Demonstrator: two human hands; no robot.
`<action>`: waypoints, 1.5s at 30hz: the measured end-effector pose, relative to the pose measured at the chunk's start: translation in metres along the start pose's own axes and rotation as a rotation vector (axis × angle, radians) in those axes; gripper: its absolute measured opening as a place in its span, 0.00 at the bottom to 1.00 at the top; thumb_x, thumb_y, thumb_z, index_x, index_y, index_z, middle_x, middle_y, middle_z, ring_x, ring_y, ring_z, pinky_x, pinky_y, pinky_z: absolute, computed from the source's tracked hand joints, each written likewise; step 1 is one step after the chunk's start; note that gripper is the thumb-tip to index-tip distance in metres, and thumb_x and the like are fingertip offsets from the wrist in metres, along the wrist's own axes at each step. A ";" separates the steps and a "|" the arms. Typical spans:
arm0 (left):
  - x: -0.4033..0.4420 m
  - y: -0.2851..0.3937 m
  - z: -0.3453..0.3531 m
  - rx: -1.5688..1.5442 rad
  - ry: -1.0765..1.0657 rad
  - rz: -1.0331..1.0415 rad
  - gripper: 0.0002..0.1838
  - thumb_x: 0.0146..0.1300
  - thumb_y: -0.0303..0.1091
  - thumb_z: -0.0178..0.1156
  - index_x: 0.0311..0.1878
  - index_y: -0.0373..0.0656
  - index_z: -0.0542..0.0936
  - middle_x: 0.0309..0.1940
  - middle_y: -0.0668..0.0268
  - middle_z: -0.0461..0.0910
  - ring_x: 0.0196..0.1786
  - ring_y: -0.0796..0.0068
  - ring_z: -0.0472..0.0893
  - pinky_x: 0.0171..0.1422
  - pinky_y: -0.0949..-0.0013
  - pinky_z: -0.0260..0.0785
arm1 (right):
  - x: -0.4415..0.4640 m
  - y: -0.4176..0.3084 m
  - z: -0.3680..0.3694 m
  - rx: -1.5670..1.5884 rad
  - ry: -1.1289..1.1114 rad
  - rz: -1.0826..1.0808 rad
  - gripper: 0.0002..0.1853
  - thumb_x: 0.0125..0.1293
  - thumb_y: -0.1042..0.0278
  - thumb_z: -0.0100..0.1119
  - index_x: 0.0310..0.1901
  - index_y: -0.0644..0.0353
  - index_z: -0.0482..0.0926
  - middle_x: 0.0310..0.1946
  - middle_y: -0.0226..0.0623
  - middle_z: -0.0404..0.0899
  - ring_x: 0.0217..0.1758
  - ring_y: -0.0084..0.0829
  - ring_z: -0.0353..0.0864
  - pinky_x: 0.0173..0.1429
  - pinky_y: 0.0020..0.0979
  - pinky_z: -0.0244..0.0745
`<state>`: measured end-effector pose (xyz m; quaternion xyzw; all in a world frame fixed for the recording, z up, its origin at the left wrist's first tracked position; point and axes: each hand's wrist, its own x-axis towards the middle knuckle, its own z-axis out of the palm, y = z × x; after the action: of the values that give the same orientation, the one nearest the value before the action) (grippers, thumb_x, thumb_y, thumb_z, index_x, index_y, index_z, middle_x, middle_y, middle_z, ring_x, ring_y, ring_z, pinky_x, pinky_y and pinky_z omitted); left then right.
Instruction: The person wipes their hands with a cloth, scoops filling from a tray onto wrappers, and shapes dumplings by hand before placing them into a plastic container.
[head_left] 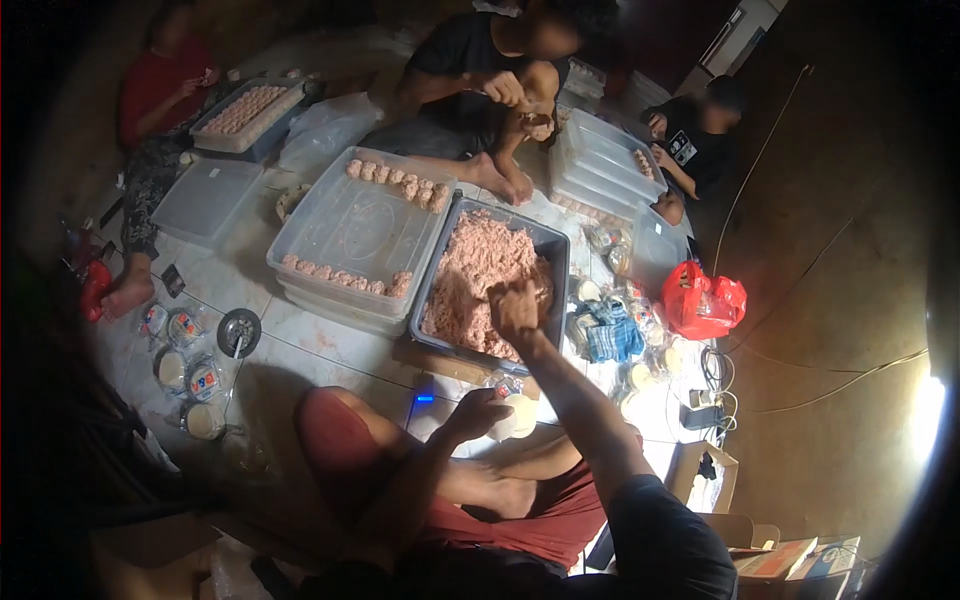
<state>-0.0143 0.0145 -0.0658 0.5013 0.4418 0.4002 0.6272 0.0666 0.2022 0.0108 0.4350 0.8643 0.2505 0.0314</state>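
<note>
A grey tub (pixel 565 262) of pinkish minced filling (pixel 485 255) stands in front of my crossed legs. My right hand (pixel 517 308) reaches down into the filling near the tub's right side; its fingertips are hidden. My left hand (pixel 478 413) is above my lap, just short of the tub, with its fingers curled. What it holds is too small to make out. Beside its fingers is a pale round piece (pixel 523 415), perhaps a wrapper. Left of the tub, a clear plastic container (pixel 350 225) carries rows of shaped pink pieces (pixel 395 178) along two edges.
Several packs of pale rounds (pixel 205 382) and a small dark bowl with a spoon (pixel 240 333) lie at left. At right are a blue checked cloth (pixel 613 335), a red bag (pixel 703 302) and cables (pixel 715 370). Three people sit around stacked containers (pixel 605 165).
</note>
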 end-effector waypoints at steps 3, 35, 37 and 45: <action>0.002 0.003 -0.005 -0.076 0.019 -0.034 0.19 0.62 0.42 0.69 0.45 0.34 0.84 0.36 0.63 0.85 0.39 0.75 0.81 0.47 0.65 0.76 | -0.007 0.006 -0.029 0.372 -0.003 -0.213 0.07 0.69 0.64 0.49 0.37 0.48 0.78 0.35 0.36 0.82 0.41 0.35 0.81 0.56 0.43 0.63; -0.026 0.134 -0.006 -1.379 0.023 0.159 0.53 0.69 0.71 0.45 0.76 0.28 0.57 0.78 0.44 0.57 0.82 0.53 0.54 0.85 0.52 0.40 | -0.208 -0.015 -0.077 0.965 0.503 0.112 0.15 0.60 0.79 0.59 0.49 0.63 0.82 0.40 0.47 0.80 0.42 0.48 0.81 0.44 0.44 0.78; -0.026 0.123 -0.017 -1.328 0.117 0.155 0.49 0.70 0.69 0.45 0.75 0.29 0.61 0.72 0.43 0.66 0.77 0.52 0.64 0.82 0.51 0.50 | -0.218 -0.005 -0.089 0.946 0.366 0.103 0.12 0.61 0.81 0.59 0.47 0.63 0.82 0.37 0.47 0.79 0.40 0.49 0.80 0.42 0.45 0.78; -0.029 0.115 -0.030 -0.860 0.125 0.177 0.43 0.76 0.67 0.36 0.70 0.32 0.68 0.65 0.42 0.74 0.64 0.50 0.77 0.71 0.50 0.67 | -0.204 0.013 -0.134 1.288 0.369 0.300 0.09 0.65 0.84 0.57 0.45 0.65 0.80 0.36 0.51 0.78 0.40 0.53 0.82 0.41 0.44 0.76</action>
<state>-0.0580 0.0157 0.0487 0.2055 0.2276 0.6295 0.7139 0.1663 -0.0021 0.1003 0.4322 0.7625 -0.2419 -0.4163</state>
